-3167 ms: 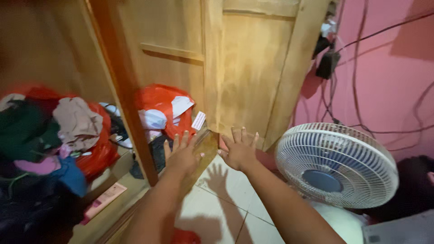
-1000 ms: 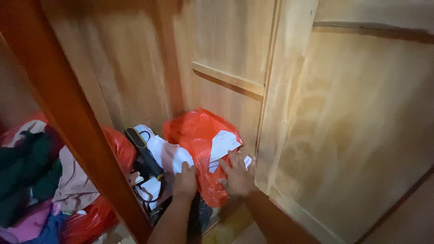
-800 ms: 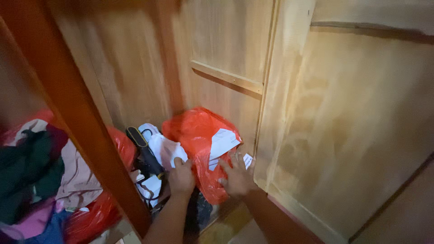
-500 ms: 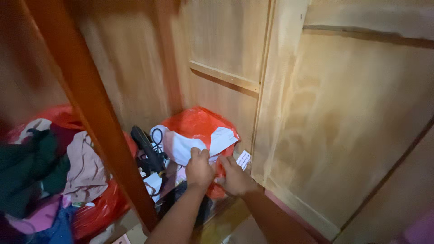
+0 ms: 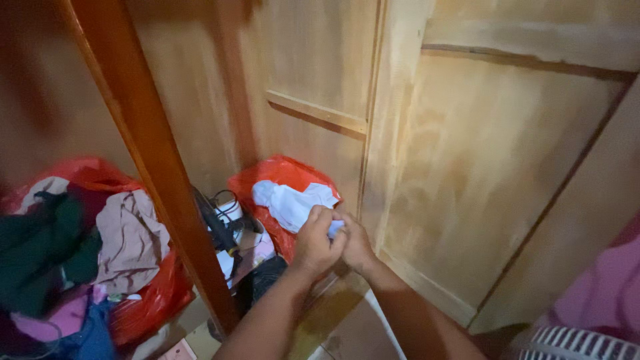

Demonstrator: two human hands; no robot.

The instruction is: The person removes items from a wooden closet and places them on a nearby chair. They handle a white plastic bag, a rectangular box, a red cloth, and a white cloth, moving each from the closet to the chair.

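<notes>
Left hand (image 5: 315,241) and right hand (image 5: 353,244) both pinched the white cloth (image 5: 291,203) sticking out of the red plastic bag (image 5: 283,193) in the wardrobe's right corner; best pulled slowly, bag held down.

Both arms stretched forward, bare forearms angled in toward each other. Left hand (image 5: 315,245) curled into a closed grip, right hand (image 5: 355,245) pressed right against it, fingers bunched.
</notes>
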